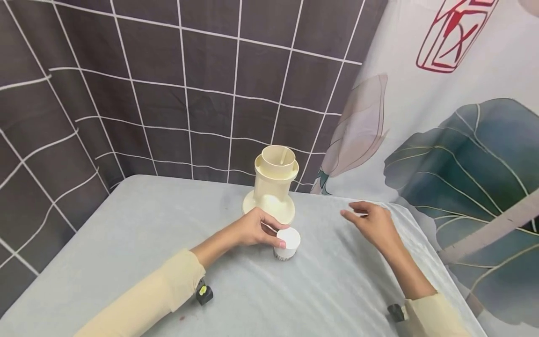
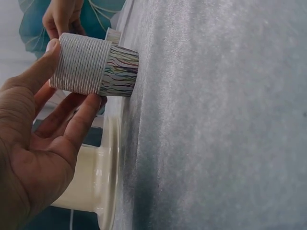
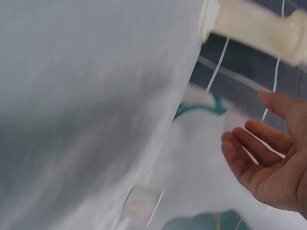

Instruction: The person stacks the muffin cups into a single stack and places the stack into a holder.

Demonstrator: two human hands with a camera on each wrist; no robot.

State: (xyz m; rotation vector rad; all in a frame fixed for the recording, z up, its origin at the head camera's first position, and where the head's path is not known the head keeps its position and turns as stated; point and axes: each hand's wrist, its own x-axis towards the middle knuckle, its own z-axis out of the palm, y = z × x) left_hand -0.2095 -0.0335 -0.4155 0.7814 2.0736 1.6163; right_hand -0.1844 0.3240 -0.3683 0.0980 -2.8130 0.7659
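Note:
My left hand (image 1: 258,229) holds an upright stack of small paper cups (image 1: 287,244) between thumb and fingers. Tightly nested ribbed rims and a wavy coloured print on the lowest cup (image 2: 122,72) show in the left wrist view. The stack's narrow bottom is at the tabletop. Just behind it stands a cream plastic piece (image 1: 273,187), with an upright tube on a broad round base. My right hand (image 1: 372,224) hovers over the right side of the table, fingers loosely bent, holding nothing.
A pale cloth covers the table (image 1: 126,224). Another small cup (image 3: 143,203) stands toward the right, blurred in the right wrist view. A dark gridded curtain (image 1: 210,93) hangs behind, and a white one with leaf prints (image 1: 463,164) hangs at the right.

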